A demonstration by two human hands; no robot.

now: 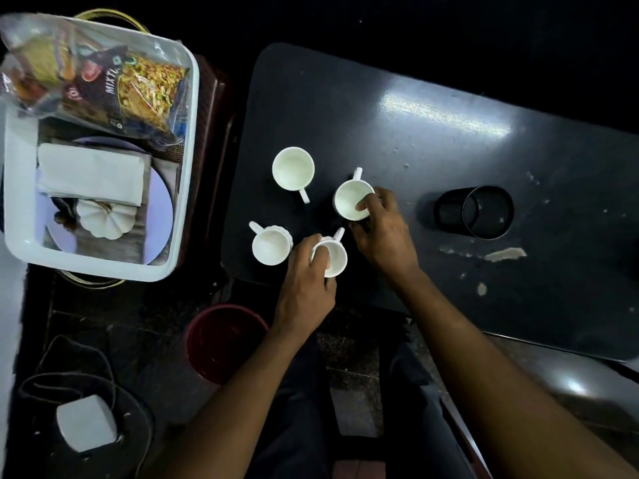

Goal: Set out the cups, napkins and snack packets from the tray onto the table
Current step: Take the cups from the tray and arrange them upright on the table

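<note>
**Much of the tray's load sits out of sight**

The snack packets run past the frame's left edge, lettering partly blurred. Folded napkins cover most of a plate; a small dark item beside them, possibly a utensil, is unreadable.

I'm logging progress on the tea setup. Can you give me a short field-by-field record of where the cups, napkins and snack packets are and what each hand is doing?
cups on table: four white cups on the dark table: far cup, left cup, and the two held ones
left hand: gripping the near cup by its rim
right hand: gripping the right cup by its rim
napkins: in the tray, folded stack
snack packets: in the tray, inside a clear bag
also on table: black mesh holder
left to move: napkins, snack packets
</note>
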